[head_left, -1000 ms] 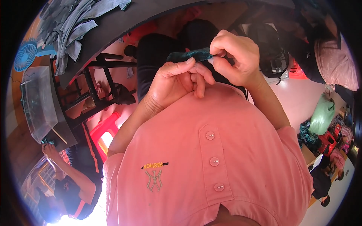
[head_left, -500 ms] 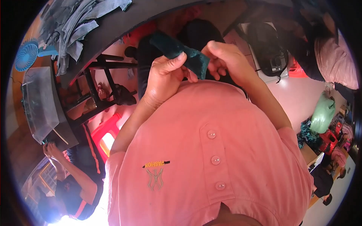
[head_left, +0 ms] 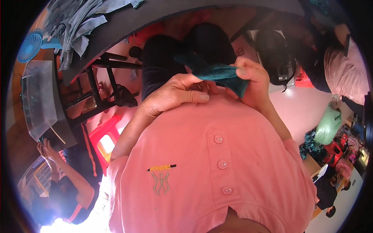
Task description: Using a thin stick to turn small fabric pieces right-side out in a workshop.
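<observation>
A dark teal, velvety piece of cloth [head_left: 215,73] stretches between my hands, in front of my stomach. Its right end is pinched between the thumb and bent fingers of my right hand [head_left: 254,83], and a loose corner hangs below the grip. My left hand [head_left: 171,95] holds the cloth's middle from beneath; the fingers curl at its lower edge and are partly hidden. The left thumb lies apart from the cloth, pointing right. Beyond the left fingers, the cloth's far end droops over my dark trousers [head_left: 161,58].
A dark table [head_left: 163,17] curves across the far side, with grey-blue cloth strips [head_left: 79,29] and a blue fan [head_left: 30,46] at left. A co-worker's hands [head_left: 48,151] are near a clear plastic bin [head_left: 39,99]. A black bag [head_left: 274,58] lies at right.
My right hand has come onto the cloth and pinched its end, pulling it rightward. My left thumb has come off the cloth, and the left hand has turned flatter.
</observation>
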Demonstrator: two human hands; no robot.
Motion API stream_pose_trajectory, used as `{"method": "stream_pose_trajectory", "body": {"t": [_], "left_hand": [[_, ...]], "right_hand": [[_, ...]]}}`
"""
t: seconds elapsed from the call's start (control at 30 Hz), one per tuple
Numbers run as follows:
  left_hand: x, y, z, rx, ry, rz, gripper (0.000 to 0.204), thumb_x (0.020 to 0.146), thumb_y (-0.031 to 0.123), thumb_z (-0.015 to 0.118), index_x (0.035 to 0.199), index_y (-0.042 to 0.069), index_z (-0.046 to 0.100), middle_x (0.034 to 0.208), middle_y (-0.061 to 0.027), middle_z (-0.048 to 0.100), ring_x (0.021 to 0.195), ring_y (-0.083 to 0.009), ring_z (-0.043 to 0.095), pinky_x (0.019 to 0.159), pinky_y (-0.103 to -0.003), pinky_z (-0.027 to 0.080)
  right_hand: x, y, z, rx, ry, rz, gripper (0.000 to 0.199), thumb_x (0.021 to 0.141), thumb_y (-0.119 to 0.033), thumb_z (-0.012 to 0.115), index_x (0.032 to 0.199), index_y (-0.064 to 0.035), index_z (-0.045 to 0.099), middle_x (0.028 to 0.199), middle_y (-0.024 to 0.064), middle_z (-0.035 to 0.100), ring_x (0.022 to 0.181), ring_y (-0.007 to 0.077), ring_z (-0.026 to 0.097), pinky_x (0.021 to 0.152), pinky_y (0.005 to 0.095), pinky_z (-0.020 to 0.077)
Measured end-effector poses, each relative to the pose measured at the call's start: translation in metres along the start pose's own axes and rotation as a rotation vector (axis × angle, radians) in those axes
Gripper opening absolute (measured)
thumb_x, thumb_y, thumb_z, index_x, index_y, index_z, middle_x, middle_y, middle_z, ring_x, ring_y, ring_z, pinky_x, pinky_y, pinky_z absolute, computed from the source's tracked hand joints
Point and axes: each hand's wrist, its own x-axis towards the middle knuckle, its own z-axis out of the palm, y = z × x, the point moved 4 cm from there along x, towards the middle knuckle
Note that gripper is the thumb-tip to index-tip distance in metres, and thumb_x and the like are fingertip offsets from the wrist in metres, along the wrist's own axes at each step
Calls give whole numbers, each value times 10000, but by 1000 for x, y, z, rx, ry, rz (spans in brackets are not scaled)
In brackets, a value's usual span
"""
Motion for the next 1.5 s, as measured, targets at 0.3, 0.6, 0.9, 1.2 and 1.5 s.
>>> {"method": "stream_pose_trajectory", "body": {"t": [0.3,0.6,0.9,1.2,1.5], "left_hand": [[26,1,2,602,-88,331,172,875,128,697,983,-5,705,860,-29,667,790,-78,580,727,-251,473],[54,14,17,609,174,421,189,772,72,753,906,2,641,768,-110,625,685,-168,597,634,-328,478],[42,28,14,346,242,580,648,707,-167,598,1313,49,518,885,-33,582,764,-107,560,652,-217,471],[75,48,31,-37,118,466,635,801,223,763,1340,14,503,1241,-130,582,1164,-219,527,980,-338,424],[77,82,40,-237,191,556,111,804,-14,719,905,18,687,875,-42,697,834,-125,634,834,-280,481]], "right_hand": [[38,-7,10,-716,-119,-43,294,920,-330,568,858,-53,648,764,5,602,696,97,540,624,236,395],[47,-17,0,3,237,-305,147,907,-138,634,936,3,608,794,93,628,722,188,614,688,321,506],[17,-72,-36,115,413,-515,169,915,-182,650,855,-40,580,754,86,626,653,166,623,602,292,504],[-4,-70,13,-207,229,-689,110,871,-37,667,955,31,649,869,48,666,778,90,605,700,245,484],[-6,-65,12,-608,131,-871,176,794,-67,761,889,-5,627,799,0,612,713,50,546,623,204,436]]}}
